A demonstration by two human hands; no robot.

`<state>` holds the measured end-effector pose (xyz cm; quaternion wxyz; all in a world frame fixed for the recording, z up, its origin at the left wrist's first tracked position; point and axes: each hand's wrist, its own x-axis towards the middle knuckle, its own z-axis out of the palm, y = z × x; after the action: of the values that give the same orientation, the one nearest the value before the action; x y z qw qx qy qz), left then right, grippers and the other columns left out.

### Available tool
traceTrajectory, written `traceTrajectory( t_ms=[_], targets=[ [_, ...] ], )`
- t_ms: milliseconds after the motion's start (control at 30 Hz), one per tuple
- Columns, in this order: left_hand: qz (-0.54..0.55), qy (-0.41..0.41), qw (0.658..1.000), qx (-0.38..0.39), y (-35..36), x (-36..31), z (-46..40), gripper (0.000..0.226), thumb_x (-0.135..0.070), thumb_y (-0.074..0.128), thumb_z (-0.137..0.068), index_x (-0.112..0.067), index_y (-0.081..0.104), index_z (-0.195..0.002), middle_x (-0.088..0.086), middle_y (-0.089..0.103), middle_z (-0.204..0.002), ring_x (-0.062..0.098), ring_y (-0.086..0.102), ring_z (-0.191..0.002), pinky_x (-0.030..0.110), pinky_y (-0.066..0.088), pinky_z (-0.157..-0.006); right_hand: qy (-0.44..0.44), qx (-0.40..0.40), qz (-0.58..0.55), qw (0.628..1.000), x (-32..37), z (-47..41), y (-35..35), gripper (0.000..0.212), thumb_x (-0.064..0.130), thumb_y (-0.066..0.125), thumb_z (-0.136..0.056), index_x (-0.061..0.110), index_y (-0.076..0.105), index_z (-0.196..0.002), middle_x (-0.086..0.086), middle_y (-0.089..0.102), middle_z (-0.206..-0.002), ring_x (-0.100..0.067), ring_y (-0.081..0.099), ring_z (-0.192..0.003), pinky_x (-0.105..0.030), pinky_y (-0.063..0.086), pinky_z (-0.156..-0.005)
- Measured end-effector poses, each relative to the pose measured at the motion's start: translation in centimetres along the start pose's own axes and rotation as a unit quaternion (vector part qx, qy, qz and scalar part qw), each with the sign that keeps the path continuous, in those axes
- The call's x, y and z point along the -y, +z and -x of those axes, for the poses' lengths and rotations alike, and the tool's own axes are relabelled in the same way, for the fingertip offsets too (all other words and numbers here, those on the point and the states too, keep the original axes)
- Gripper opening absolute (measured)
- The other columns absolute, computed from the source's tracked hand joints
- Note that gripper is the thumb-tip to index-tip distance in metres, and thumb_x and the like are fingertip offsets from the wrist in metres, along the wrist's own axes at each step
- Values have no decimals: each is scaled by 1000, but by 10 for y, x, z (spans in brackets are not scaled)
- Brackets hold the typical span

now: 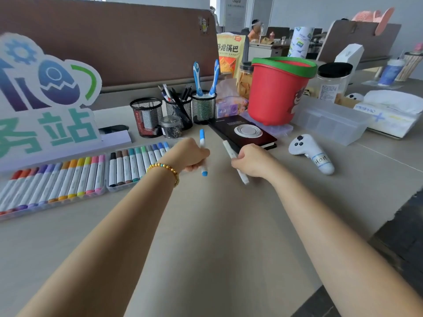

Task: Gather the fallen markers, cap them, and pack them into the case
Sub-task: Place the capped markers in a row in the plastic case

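My left hand [190,154] grips a blue-capped marker [202,154] upright above the desk, a blue cap at each end. My right hand [249,160] holds a white, pale-capped marker [235,164] slanted from upper left to lower right. The open clear marker case lies on the left of the desk in two halves. The left half [55,203] carries a row of red, purple, orange, yellow and pink markers. The right half [119,188] carries black, brown, teal, grey and blue ones, and my left wrist covers its right end.
Three black mesh pen cups [146,117] and a small jar of clips [171,126] stand behind the case. A black notebook [242,131], a red bucket [277,92], a clear plastic box [332,122] and a white controller [309,152] sit to the right. A foam sign [43,99] stands at left.
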<state>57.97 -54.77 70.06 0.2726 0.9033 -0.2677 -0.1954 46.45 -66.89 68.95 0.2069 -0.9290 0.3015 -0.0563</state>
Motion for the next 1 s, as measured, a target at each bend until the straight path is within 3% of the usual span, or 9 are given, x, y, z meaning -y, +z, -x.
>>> traceTrajectory(
  t_ms=[200,333,467,867,1000],
  targets=[
    [53,-26,996,-66,-22,38,-6,35,-19,50,-87,-7,55,-54,-5,46,-28,7,40,-24,11,33,-33,-38,12,-122,992,46,-19,10,39,26,53,-85,19,30,-53,1,30,-51,-18,26,-48,-29,19,-48],
    [64,-47,994,-76,-32,51,-15,36,-16,49,-86,-6,53,-51,-5,47,-29,10,44,-30,12,35,-34,-45,24,-150,987,60,-34,21,40,27,52,-84,19,33,-51,2,31,-52,-17,26,-48,-28,18,-50],
    [64,-61,994,-69,-32,57,-24,37,-15,48,-87,-6,53,-51,-4,46,-27,4,39,-21,9,30,-29,-42,27,-175,983,68,-44,29,41,27,54,-85,19,32,-52,1,30,-53,-15,26,-49,-29,18,-50],
    [-63,-45,996,-50,-24,47,-36,44,-16,44,-87,-11,49,-44,-5,43,-23,5,43,-26,16,36,-37,-36,17,-214,976,75,-52,38,34,27,53,-88,19,37,-59,3,36,-54,-14,30,-50,-28,21,-50],
    [-134,-21,988,-79,-18,43,-37,40,-22,49,-90,-11,47,-52,-4,48,-36,10,45,-44,20,36,-44,-36,9,-231,972,71,-53,34,27,27,52,-87,18,44,-64,1,37,-58,-14,31,-53,-27,23,-52]
  ],
)
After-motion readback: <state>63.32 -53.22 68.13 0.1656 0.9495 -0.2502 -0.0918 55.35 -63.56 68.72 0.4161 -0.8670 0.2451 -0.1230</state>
